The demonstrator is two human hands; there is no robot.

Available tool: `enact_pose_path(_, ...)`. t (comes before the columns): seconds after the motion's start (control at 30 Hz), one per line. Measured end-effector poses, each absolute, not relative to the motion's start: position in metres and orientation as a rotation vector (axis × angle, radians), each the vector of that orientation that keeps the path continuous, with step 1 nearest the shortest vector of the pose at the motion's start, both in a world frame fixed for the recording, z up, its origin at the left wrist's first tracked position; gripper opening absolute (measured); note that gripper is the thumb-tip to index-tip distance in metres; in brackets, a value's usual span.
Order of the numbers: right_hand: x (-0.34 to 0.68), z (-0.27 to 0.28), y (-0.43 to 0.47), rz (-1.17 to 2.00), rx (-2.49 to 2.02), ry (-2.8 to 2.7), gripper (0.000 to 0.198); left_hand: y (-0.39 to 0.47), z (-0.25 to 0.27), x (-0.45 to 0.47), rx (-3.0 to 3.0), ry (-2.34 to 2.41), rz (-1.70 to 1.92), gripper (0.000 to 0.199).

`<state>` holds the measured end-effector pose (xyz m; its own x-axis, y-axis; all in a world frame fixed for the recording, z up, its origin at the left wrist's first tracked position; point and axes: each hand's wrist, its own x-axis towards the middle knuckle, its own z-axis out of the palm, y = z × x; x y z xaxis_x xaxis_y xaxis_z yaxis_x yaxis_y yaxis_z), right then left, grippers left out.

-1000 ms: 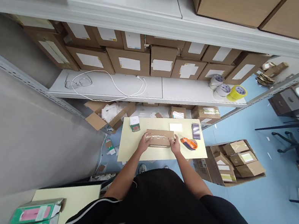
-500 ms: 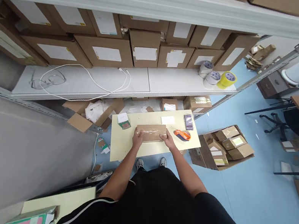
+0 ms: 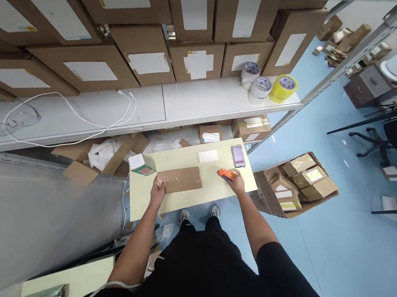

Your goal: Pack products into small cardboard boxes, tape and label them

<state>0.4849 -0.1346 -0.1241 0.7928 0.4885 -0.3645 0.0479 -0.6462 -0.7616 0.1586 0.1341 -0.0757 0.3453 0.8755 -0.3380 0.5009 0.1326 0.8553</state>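
Note:
A flat, closed cardboard box (image 3: 181, 180) with clear tape across it lies on the pale yellow table (image 3: 141, 200). My left hand (image 3: 158, 190) grips the box's left end, where shiny tape shows at the fingers. At the table's right side my right hand (image 3: 237, 182) is closed around an orange tape dispenser (image 3: 226, 174), which is partly covered by the hand. A white label sheet (image 3: 208, 156) lies behind the box. Beyond my right hand is a phone-like purple item (image 3: 237, 156), blurred out. A small green and white box (image 3: 142, 164) stands at the left.
Labelled cartons (image 3: 152, 61) fill the shelf ahead, with tape rolls (image 3: 260, 89) and a white cable (image 3: 98, 125) on its edge. An open carton of packed boxes (image 3: 297, 186) stands on the floor at right. Another open carton (image 3: 105, 155) sits at left.
My right hand has left the box and closed on the orange tape dispenser. My left hand stays at the box's left end; the box has been set flatter. The view has shifted right.

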Motion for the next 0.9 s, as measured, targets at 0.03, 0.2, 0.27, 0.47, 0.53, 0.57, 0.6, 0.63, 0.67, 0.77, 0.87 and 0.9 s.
enact_pose_path(0.03,0.488,-0.129,-0.134,0.763,-2.242,-0.427,0.033,0.132,-0.076,0.154,1.501,1.309,0.44,0.062)
enact_pose_path(0.2,0.493,-0.153,-0.127,0.902,-2.444,-0.616,0.035,0.122,-0.077,0.123,1.39,1.333,0.46,0.064)
enact_pose_path(0.27,0.493,-0.158,-0.124,0.911,-2.511,-0.645,0.035,0.118,-0.077,0.111,1.358,1.346,0.448,0.063)
enact_pose_path(0.47,0.497,-0.155,-0.138,0.743,-2.328,-0.674,0.037,0.112,-0.082,0.126,1.385,1.319,0.474,0.062)
enact_pose_path(0.53,0.499,-0.145,-0.151,0.67,-2.282,-0.664,0.041,0.112,-0.084,0.143,1.41,1.297,0.486,0.062)
enact_pose_path(0.57,0.5,-0.139,-0.157,0.645,-2.271,-0.653,0.042,0.112,-0.084,0.151,1.431,1.282,0.486,0.062)
enact_pose_path(0.6,0.5,-0.131,-0.164,0.62,-2.259,-0.637,0.042,0.112,-0.085,0.159,1.453,1.267,0.483,0.061)
enact_pose_path(0.63,0.501,-0.122,-0.17,0.59,-2.234,-0.618,0.043,0.112,-0.085,0.166,1.472,1.256,0.476,0.062)
enact_pose_path(0.67,0.501,-0.112,-0.176,0.56,-2.199,-0.6,0.043,0.111,-0.085,0.173,1.485,1.253,0.468,0.062)
enact_pose_path(0.77,0.498,-0.077,-0.183,0.485,-2.071,-0.593,0.047,0.103,-0.084,0.191,1.511,1.269,0.419,0.065)
enact_pose_path(0.87,0.491,-0.04,-0.175,0.463,-1.953,-0.66,0.05,0.091,-0.081,0.207,1.562,1.267,0.373,0.068)
enact_pose_path(0.9,0.487,-0.029,-0.168,0.464,-1.917,-0.69,0.05,0.087,-0.079,0.212,1.573,1.264,0.367,0.069)
